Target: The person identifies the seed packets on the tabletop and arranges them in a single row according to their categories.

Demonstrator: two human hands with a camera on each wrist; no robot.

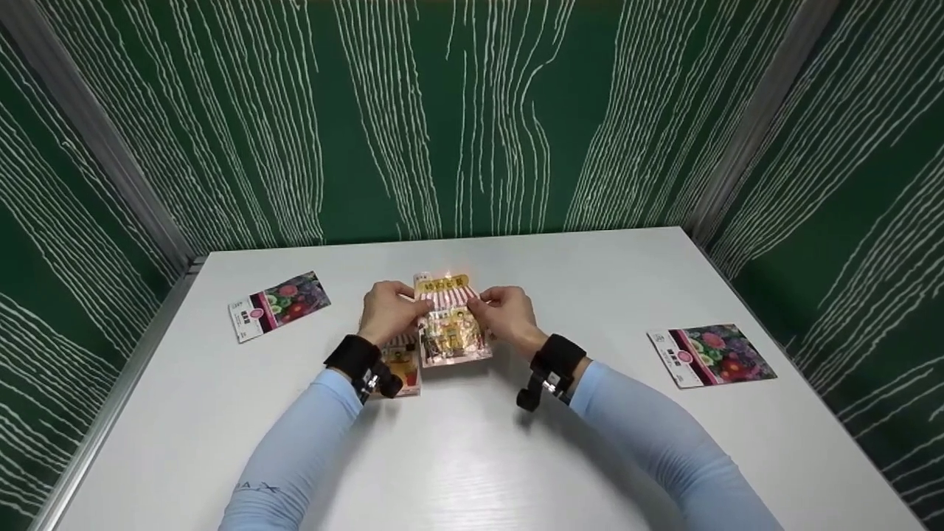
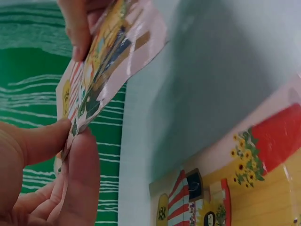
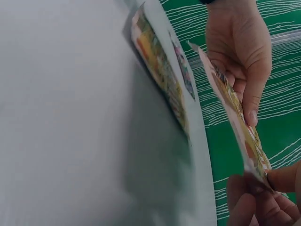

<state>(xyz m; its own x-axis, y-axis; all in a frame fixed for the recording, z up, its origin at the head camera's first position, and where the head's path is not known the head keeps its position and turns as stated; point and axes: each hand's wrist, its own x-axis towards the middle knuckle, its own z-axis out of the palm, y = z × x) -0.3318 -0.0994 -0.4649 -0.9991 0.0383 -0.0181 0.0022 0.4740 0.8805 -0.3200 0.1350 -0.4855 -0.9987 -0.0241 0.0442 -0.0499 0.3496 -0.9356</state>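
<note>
A white table [image 1: 472, 461] stands with its far edge against a green wall [image 1: 509, 110] streaked with pale wavy lines, grey metal posts [image 1: 759, 110] rising by its far corners. Held above the table's middle, a glossy packet with a striped awning print [image 1: 451, 332] has its long axis running from the near edge toward the far edge, leaning slightly, the awning end pointing to the far edge. The left hand [image 1: 389, 313] and right hand [image 1: 507, 313] pinch its two long sides, thumbs on the printed face and fingers curled behind. Both forearms, in light blue sleeves [image 1: 656, 435] and black wrist straps [image 1: 558, 358], reach in from the near edge and angle toward each other. A second awning-print packet [image 1: 402, 369] lies partly hidden beneath the left hand. One flower-printed packet [image 1: 280, 306] lies near the far left corner, another flower-printed packet [image 1: 713, 355] beside the right edge.
</note>
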